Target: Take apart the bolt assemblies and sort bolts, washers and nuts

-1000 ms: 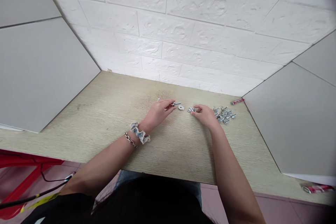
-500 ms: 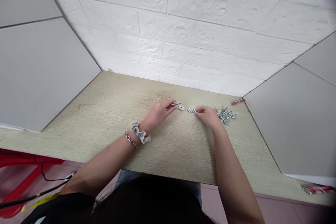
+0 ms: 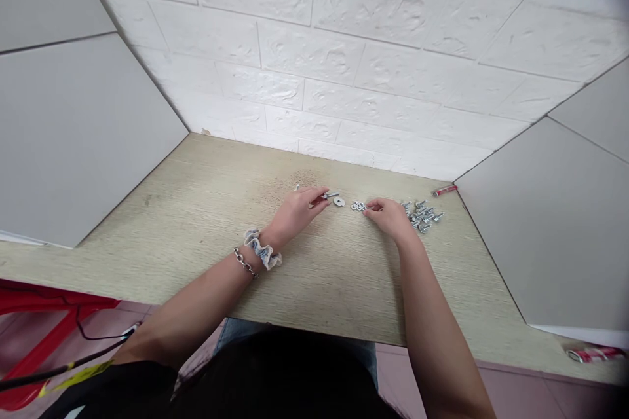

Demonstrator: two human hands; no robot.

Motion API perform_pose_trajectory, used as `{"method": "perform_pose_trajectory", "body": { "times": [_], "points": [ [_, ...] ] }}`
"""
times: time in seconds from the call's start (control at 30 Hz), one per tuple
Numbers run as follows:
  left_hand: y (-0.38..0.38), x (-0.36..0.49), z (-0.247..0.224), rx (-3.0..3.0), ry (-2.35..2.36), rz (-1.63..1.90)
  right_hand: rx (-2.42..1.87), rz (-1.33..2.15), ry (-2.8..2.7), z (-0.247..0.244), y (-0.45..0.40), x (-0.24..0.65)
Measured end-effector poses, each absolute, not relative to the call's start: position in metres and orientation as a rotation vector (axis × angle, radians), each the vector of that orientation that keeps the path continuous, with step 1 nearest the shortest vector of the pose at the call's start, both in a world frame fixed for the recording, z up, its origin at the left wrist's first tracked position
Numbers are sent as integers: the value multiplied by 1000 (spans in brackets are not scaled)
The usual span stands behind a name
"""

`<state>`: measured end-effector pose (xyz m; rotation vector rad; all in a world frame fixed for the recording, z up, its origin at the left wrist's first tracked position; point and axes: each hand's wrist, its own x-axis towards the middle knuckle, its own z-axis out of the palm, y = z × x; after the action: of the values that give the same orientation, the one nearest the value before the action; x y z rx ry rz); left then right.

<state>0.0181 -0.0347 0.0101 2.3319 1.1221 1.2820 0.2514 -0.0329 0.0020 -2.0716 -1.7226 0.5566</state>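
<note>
My left hand [image 3: 297, 211] pinches a silver bolt [image 3: 332, 195] whose shank points right. Close to the bolt's tip lies a flat round washer [image 3: 339, 201] on the wooden tabletop [image 3: 196, 209]. Farther right is a small cluster of nuts [image 3: 358, 206]. My right hand [image 3: 387, 215] has its thumb and fingertips together at the right edge of that cluster; whatever is between them is too small to tell. Behind my right hand, to its right, sits a pile of silver bolts [image 3: 423, 216]. A small light piece [image 3: 297, 187] shows just beyond my left hand.
A red cylinder [image 3: 445, 190] lies at the back right corner, another [image 3: 595, 355] at the front right. Grey panels stand left [image 3: 93, 137] and right [image 3: 555, 222]. A white brick-pattern wall [image 3: 334, 59] closes the back. A red stool [image 3: 49, 340] is below left.
</note>
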Motion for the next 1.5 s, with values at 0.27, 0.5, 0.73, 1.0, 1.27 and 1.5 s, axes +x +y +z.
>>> {"method": "perform_pose_trajectory", "body": {
  "times": [0.27,0.5,0.73,1.0,1.27,1.5],
  "points": [
    [-36,20,7,2435,1051,1242,-1671,774,-1605,19,-41,223],
    [-36,20,7,2484,991,1218,-1408,1078,-1562,23,-51,196],
    [-36,21,7,2506,956,1216,-1345,1110,-1526,19,-50,195],
    [-37,20,8,2519,894,1155,-1295,1249,-1524,13,-51,187],
    [-36,21,7,2521,900,1125,-1334,1227,-1486,16,-53,184],
    [-34,17,9,2423,988,1056,-1329,1153,-1425,19,-47,198]
  ]
}}
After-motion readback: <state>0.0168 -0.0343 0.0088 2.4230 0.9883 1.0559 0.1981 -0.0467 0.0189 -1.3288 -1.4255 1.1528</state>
